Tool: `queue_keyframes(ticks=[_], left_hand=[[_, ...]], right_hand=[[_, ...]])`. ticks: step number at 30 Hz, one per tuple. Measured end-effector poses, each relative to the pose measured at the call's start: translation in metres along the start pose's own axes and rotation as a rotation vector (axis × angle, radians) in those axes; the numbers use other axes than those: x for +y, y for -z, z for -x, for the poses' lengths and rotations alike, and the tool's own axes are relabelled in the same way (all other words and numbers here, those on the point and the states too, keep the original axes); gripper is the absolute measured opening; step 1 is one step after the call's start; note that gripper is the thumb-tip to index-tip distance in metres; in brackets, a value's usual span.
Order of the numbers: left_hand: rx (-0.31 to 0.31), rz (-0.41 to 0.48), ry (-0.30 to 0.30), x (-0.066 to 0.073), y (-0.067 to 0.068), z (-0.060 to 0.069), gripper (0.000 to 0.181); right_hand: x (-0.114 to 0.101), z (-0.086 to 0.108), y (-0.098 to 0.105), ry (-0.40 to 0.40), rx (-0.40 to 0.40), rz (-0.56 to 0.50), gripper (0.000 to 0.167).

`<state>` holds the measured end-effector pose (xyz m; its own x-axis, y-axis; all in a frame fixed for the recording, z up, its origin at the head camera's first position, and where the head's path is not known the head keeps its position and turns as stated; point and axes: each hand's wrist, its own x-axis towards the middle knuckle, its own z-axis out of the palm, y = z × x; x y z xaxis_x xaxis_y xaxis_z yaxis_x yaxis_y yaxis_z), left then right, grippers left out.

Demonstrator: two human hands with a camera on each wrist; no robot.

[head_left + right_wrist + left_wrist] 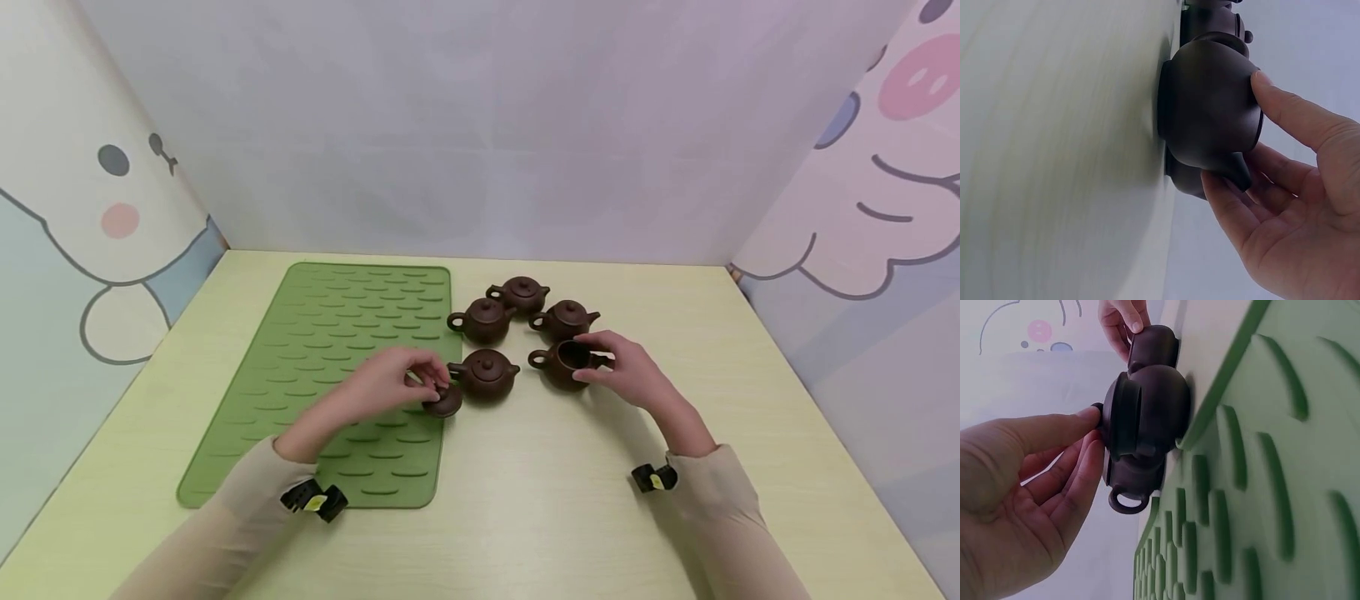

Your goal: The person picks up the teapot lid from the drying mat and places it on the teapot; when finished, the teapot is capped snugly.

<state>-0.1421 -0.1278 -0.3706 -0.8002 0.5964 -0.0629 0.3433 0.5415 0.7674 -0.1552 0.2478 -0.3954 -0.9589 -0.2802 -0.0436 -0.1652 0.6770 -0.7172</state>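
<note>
My left hand [397, 383] pinches a dark brown teapot lid [442, 402] by its knob, over the right edge of the green mat. In the left wrist view the lid [1124, 415] is clear of the mat, its rim turned away from the palm. On the right, my right hand [626, 367] holds a lidless teapot [558, 367] near its rim and spout. Its dark opening shows from above. The right wrist view has the thumb on the upper body of this teapot [1213, 100] and fingers around the spout [1232, 170]. Between the hands sits a lidded teapot [487, 377].
Behind stand more lidded brown teapots: one at the back [524, 293], one at left [486, 322], one at right [567, 320]. The ridged green mat [322, 350] covers the table's left part. Pale wood table [540, 492] extends in front and to the right.
</note>
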Motion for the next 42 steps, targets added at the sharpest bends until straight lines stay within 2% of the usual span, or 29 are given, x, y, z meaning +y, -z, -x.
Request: queue_keyframes(ticks=[12,18,25,34,37,42], left_hand=[[0.025,0.005,-0.065,0.034,-0.009,-0.042,0.018],[0.04,0.024,-0.116,0.051,-0.015,-0.065,0.016],[0.06,0.0,-0.176,0.065,-0.025,-0.092,0.015],[0.068,0.018,-0.195,0.074,-0.045,-0.121,0.016],[0.067,0.024,-0.188,0.074,-0.053,-0.13,0.015],[0.071,-0.014,-0.166,0.074,-0.063,-0.142,0.015]], right_hand=[[0.0,0.002,0.0,-0.004,0.0,-0.003,0.055],[0.001,0.001,0.0,-0.001,0.005,-0.014,0.054],[0.002,0.0,-0.001,0.0,0.01,-0.035,0.054],[0.004,0.0,-0.003,0.0,0.002,-0.039,0.055],[0.004,0.0,-0.003,-0.005,0.004,-0.037,0.054],[0.004,-0.001,-0.004,-0.006,0.013,-0.047,0.053]])
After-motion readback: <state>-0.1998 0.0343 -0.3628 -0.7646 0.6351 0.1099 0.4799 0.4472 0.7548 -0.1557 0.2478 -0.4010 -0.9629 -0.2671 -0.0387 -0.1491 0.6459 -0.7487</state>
